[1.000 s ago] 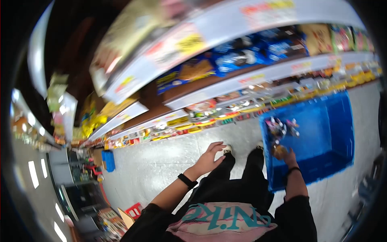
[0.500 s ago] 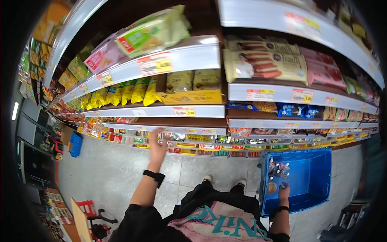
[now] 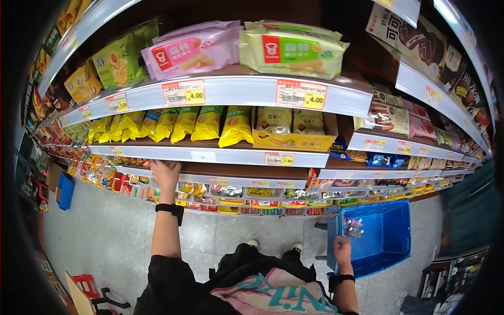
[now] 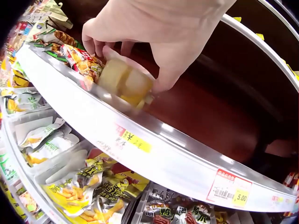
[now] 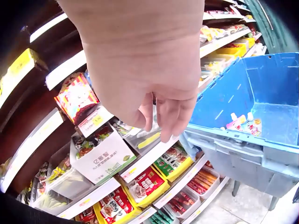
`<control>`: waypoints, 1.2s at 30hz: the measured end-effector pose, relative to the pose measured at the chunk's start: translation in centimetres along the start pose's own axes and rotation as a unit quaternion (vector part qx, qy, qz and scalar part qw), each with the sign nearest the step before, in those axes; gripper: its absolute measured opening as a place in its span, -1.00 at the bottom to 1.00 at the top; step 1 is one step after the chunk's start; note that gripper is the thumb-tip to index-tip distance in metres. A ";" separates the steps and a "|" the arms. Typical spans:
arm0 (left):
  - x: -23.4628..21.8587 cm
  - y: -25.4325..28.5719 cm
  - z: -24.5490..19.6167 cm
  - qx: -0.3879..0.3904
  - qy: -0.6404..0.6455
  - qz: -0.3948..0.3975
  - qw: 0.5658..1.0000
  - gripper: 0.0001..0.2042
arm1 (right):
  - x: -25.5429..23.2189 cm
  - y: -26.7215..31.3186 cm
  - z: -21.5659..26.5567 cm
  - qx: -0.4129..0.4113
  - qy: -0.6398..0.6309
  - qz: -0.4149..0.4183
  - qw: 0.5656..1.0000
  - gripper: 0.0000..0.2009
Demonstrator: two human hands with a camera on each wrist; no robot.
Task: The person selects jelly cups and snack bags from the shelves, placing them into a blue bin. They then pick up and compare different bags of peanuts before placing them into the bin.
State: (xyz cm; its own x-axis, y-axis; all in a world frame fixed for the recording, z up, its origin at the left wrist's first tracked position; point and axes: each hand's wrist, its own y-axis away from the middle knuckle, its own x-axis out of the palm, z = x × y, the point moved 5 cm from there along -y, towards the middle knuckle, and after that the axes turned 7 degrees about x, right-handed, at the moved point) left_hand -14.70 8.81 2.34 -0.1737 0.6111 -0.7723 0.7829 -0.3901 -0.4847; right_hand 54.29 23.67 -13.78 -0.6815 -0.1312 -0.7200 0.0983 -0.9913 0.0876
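At a lower shelf on the left, my left hand reaches in. In the left wrist view the left hand grips a small clear-sided pack with pale yellow contents, thumb on one side and fingers on the other; blur hides its exact kind. It is beside red snack bags, just behind the shelf's front lip. My right hand hangs at the near left edge of the blue crate. Seen from the right wrist, the right hand has loosely bent fingers, with nothing visible in them.
Inside the crate lie several small colourful pouches. Above my left hand, shelves carry yellow snack bags and wafer packs. Lower trays hold more packets. A red stool stands behind on the left.
My left hand has risen from in front of my legs to the shelf and now grips a pack. The view has swung left along the shelves. My right hand has come to the crate's near edge.
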 end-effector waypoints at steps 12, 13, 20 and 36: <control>-0.9 3.3 -5.1 0.127 0.248 -0.002 0.960 -0.35 | 4.7 1.6 14.8 -0.100 -0.052 0.158 0.981 -0.80; -1.0 4.6 -6.7 0.129 0.298 0.056 0.944 -0.35 | 4.9 1.6 17.8 -0.118 -0.039 0.182 0.975 -0.78; -2.5 16.0 -16.0 0.262 0.435 0.327 0.797 -0.26 | 10.3 2.8 32.8 -0.214 -0.225 0.310 0.899 -0.27; 3.0 -2.2 -5.5 0.335 0.146 0.102 0.925 -0.71 | 8.0 3.5 29.0 -0.125 -0.121 0.279 0.944 -0.30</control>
State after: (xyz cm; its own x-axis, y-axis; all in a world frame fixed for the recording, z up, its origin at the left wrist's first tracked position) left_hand -13.70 15.34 3.33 0.1815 0.5999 -0.7792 0.2175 -0.7973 -0.5631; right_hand 28.17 18.87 0.72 -0.6154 -0.6618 -0.4281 0.6396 -0.7367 0.2195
